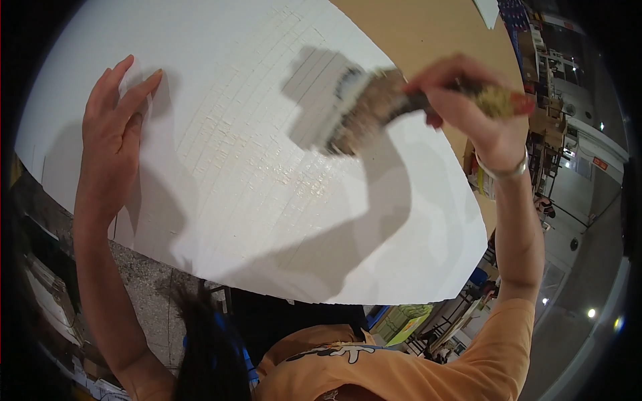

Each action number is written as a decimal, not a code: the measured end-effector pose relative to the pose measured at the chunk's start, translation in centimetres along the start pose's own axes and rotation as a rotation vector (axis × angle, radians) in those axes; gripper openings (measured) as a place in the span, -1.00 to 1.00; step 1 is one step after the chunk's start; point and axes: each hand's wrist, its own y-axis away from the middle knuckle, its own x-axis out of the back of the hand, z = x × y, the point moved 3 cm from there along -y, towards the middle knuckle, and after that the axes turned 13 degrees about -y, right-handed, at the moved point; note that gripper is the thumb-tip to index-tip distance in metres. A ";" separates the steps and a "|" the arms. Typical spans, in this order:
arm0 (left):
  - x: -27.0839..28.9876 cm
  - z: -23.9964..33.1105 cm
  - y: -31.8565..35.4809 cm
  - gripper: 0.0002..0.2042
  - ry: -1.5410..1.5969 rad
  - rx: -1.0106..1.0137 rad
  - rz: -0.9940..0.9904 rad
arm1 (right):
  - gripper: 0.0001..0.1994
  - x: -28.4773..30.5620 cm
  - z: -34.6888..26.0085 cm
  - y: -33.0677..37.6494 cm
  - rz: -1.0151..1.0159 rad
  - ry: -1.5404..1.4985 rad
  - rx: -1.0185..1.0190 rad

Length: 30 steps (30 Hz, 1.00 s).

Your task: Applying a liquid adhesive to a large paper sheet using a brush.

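Note:
A wide brush [370,112] with a dark handle is in my right hand [478,110], whose fingers are closed round the handle. Motion blurs the brush, and pale stuff coats its bristle end. It is over white sheets [234,220], whose many thin edges lie fanned in close parallel lines. Wet, glossy patches shine below and left of the bristles. Whether the bristles touch the sheets I cannot tell. At the left, my left hand [112,144] lies on the white surface with its fingers stretched out, holding nothing.
A tan board or tabletop [394,30] shows beyond the sheets. A white piece [488,10] lies at its far edge. Stacked goods and shelving [545,123] line the right side. A yellow-green stack [401,323] sits below the near edge, and speckled floor [150,281] shows at lower left.

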 end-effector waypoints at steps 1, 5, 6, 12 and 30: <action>-0.1 0.0 0.1 -0.63 -0.015 -0.005 0.001 | -0.89 0.4 0.6 1.0 -0.018 -0.009 -0.014; -0.2 0.2 0.1 -0.62 -0.025 -0.013 -0.002 | -0.90 1.1 0.1 2.5 -0.007 -0.018 -0.019; 0.1 0.1 0.1 -0.62 -0.031 -0.015 -0.001 | -0.90 1.1 -0.6 2.3 -0.018 -0.026 0.016; -0.7 -0.2 -0.4 -0.63 -0.043 -0.017 0.020 | -0.89 -0.2 0.1 -0.3 -0.004 -0.032 0.101; -0.5 -0.4 -0.1 -0.63 -0.065 -0.042 0.025 | -0.91 2.0 2.2 5.2 0.002 -0.048 -0.113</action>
